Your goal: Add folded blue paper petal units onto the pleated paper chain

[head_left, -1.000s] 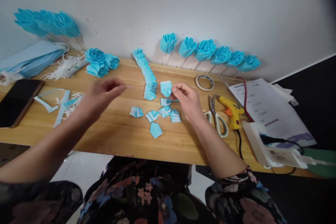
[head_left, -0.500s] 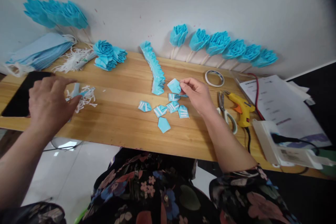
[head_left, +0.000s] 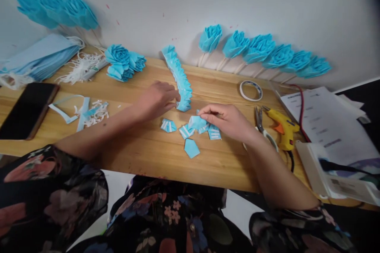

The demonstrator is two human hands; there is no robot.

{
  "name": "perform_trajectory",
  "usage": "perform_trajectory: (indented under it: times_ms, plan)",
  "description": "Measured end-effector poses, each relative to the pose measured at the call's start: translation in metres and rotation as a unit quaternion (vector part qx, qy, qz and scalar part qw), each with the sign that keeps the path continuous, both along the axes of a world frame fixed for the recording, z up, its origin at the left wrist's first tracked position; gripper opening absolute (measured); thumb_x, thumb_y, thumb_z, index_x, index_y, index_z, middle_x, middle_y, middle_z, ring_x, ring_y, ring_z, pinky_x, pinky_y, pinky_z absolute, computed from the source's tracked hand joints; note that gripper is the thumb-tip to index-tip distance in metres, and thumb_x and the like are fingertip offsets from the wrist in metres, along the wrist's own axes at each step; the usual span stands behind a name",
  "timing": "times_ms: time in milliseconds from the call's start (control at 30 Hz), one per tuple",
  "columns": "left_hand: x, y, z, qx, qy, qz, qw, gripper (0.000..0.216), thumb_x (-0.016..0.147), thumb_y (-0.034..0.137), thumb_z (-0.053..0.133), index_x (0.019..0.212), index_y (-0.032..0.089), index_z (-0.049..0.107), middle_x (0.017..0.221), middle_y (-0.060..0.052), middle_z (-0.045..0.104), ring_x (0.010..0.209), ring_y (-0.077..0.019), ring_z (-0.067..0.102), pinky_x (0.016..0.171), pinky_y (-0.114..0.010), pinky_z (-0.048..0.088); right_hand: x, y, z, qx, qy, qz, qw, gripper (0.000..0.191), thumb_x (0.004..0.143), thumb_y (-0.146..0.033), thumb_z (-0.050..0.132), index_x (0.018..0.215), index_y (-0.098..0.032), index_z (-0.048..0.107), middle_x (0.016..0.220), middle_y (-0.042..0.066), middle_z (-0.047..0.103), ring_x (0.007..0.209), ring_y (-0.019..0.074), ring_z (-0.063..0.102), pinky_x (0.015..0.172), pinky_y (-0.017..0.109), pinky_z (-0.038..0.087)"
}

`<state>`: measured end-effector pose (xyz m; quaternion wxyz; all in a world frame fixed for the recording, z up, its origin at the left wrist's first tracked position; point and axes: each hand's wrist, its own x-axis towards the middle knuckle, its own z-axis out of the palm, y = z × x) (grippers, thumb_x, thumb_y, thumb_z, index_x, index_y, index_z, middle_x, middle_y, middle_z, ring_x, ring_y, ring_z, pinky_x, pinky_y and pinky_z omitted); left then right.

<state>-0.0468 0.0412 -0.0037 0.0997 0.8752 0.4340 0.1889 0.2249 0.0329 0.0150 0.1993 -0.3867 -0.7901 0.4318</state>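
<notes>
Petal (head_left: 196, 121) pinched in right hand (head_left: 230, 120), just right of stack (head_left: 181, 83); left hand (head_left: 156, 99), back from scraps (head_left: 92, 112), now pinches stack's near end.

The right hand (head_left: 228, 120) half covers its petal (head_left: 196, 121). The left hand (head_left: 156, 101) perhaps grips the petal row (head_left: 178, 73); unclear. The papers' (head_left: 326, 118) print is unreadable.

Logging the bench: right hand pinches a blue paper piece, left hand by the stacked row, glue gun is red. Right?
No: the head view shows a yellow glue gun, not red. The right hand pinches a blue paper piece; the left hand is by the stacked row.
</notes>
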Motion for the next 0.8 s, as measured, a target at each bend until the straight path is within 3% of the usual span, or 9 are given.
perform_trajectory:
  times_ms: [167, 333, 600, 800]
  plan:
    - [0.014, 0.009, 0.000, -0.008, 0.071, -0.014, 0.997, 0.021, 0.096, 0.025, 0.052, 0.088, 0.018, 0.070, 0.086, -0.004, 0.067, 0.088, -0.0200, 0.060, 0.077, -0.032, 0.035, -0.005, 0.003, 0.008, 0.006, -0.032, 0.039, 0.999, 0.018, 0.091, -0.030, 0.060, 0.092, -0.023, 0.076, 0.088, 0.000, 0.078, 0.077, 0.0157, 0.068, 0.069, 0.027, 0.046]
    - [0.022, 0.012, -0.009, -0.021, 0.086, -0.009, 0.996, 0.016, 0.095, 0.022, 0.057, 0.092, 0.018, 0.072, 0.090, -0.004, 0.070, 0.091, -0.0210, 0.062, 0.077, -0.033, 0.035, -0.015, 0.011, 0.005, 0.011, -0.040, 0.002, 0.999, 0.016, 0.088, -0.026, 0.062, 0.098, -0.020, 0.074, 0.086, 0.001, 0.076, 0.070, 0.0134, 0.064, 0.063, 0.025, 0.043]
    - [0.011, 0.008, -0.021, -0.016, -0.009, 0.037, 0.999, 0.021, 0.090, 0.017, 0.054, 0.104, 0.018, 0.070, 0.086, -0.003, 0.072, 0.083, -0.0198, 0.065, 0.080, -0.033, 0.041, -0.015, 0.021, -0.016, 0.043, -0.012, -0.031, 0.999, 0.020, 0.088, -0.024, 0.062, 0.106, -0.021, 0.069, 0.090, 0.001, 0.076, 0.079, 0.0151, 0.068, 0.069, 0.026, 0.047]
    - [0.013, 0.003, -0.020, -0.003, -0.009, -0.030, 1.000, 0.033, 0.094, 0.016, 0.044, 0.116, 0.020, 0.068, 0.106, -0.006, 0.075, 0.097, -0.0202, 0.068, 0.083, -0.033, 0.042, 0.001, 0.022, -0.008, 0.006, -0.056, 0.020, 0.998, 0.023, 0.088, -0.021, 0.060, 0.109, -0.021, 0.069, 0.089, 0.000, 0.076, 0.071, 0.0124, 0.065, 0.065, 0.025, 0.046]
